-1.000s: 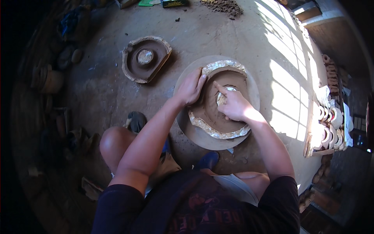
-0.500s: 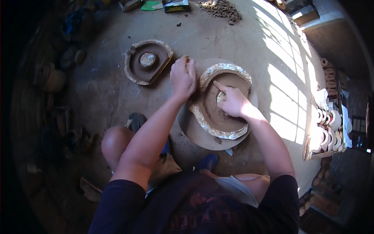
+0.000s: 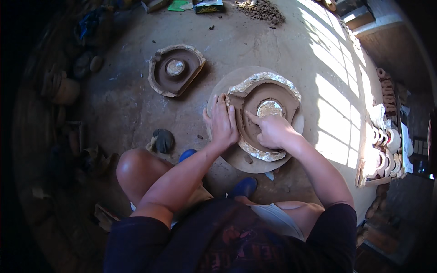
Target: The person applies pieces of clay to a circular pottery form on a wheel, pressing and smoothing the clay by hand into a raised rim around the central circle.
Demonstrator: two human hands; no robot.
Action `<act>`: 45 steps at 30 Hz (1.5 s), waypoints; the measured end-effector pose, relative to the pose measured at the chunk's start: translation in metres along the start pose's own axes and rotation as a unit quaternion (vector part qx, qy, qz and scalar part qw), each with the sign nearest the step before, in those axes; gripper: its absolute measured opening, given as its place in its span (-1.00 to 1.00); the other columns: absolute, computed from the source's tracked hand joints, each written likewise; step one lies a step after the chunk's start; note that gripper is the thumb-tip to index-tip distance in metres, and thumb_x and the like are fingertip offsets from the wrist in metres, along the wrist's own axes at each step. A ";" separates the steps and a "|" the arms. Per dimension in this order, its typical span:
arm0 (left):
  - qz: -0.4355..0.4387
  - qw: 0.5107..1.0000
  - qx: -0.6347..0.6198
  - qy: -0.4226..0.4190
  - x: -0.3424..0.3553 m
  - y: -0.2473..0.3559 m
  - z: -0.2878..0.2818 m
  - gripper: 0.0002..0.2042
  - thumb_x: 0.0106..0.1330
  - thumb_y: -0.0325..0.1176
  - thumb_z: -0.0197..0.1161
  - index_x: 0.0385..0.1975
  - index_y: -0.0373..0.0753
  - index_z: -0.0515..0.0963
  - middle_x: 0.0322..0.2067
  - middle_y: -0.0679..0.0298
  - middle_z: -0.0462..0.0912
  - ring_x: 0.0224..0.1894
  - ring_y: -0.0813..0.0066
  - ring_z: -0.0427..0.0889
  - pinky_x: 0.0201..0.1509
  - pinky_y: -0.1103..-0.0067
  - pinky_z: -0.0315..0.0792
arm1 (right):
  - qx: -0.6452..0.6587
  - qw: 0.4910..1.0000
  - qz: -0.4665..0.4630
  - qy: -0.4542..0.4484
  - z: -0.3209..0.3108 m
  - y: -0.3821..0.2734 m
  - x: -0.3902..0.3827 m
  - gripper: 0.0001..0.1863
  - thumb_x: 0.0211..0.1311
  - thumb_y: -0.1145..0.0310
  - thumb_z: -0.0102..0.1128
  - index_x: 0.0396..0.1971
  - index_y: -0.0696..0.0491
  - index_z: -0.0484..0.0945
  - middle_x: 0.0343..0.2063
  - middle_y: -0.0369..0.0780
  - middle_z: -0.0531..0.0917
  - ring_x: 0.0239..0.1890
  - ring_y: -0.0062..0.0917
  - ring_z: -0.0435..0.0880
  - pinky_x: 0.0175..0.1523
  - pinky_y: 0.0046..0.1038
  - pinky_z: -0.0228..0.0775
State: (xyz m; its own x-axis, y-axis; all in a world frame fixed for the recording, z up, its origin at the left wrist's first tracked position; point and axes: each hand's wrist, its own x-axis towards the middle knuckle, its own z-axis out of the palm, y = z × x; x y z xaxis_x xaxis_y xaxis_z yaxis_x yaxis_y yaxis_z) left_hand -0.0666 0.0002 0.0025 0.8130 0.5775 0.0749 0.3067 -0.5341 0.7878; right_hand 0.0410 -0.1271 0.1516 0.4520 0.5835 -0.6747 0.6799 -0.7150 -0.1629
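Observation:
An irregular clay-lined mold (image 3: 266, 154) with a pale, crusted rim and a whitish central disc (image 3: 269, 107) stands on a round grey board (image 3: 234, 161). My left hand (image 3: 223, 123) lies against the mold's left side, fingers stretched and apart. My right hand (image 3: 273, 132) is inside the mold, index finger extended onto the clay at its left inner wall, other fingers curled. A small clay lump (image 3: 248, 159) sits on the board below the mold.
A second, smaller mold (image 3: 161, 88) sits at upper left. Crumbled clay (image 3: 271, 16), boxes (image 3: 208, 6) and a green flat piece (image 3: 177, 5) lie at the top. A dark bundle (image 3: 163, 141) is beside my left knee. Stacked curved pieces (image 3: 382, 154) line the right; pots (image 3: 63, 91) the left.
My left hand, raised and curled half a second ago, is back down against the mold with fingers spread. The mold appears slightly turned; my right hand has shifted down and right.

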 end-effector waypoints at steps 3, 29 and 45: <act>0.008 0.997 -0.055 -0.048 0.023 0.007 -0.013 -0.43 0.73 -0.13 -0.15 0.54 -0.42 0.22 0.50 -0.07 0.38 0.63 -0.06 0.21 0.64 -0.20 -0.22 | 0.057 0.998 -0.002 0.040 0.014 0.025 0.008 -0.11 0.16 0.39 0.18 0.61 -0.07 0.33 -0.11 0.19 0.77 -0.02 0.04 0.80 0.25 -0.13 0.61; 0.031 0.995 -0.093 -0.006 -0.013 0.013 0.004 -0.45 0.74 -0.19 -0.18 0.51 -0.50 0.24 0.39 -0.28 0.49 0.53 -0.18 0.38 0.70 -0.16 -0.32 | 0.044 0.999 -0.022 0.019 -0.006 0.034 0.027 -0.14 0.17 0.37 0.18 0.58 -0.17 0.39 -0.01 0.11 0.78 0.07 -0.03 0.77 0.29 -0.17 0.59; 0.051 0.986 -0.154 -0.045 0.040 -0.009 0.009 -0.53 0.72 -0.22 -0.15 0.36 -0.39 0.52 0.05 -0.18 0.75 0.24 -0.18 0.64 0.75 -0.01 -0.14 | -0.133 0.986 -0.013 -0.096 -0.003 0.007 -0.017 -0.08 0.30 0.38 0.14 0.69 -0.31 0.15 -0.21 0.05 0.81 -0.13 -0.09 0.84 0.08 -0.10 0.67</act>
State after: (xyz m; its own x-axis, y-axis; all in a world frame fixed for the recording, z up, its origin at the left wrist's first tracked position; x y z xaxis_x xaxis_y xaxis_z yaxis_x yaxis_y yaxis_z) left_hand -0.0324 0.0226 -0.0068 0.8763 0.4663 0.1210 0.0666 -0.3660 0.9282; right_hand 0.0397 -0.1405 0.1637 0.3328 0.4987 -0.8004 0.8291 -0.5591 -0.0036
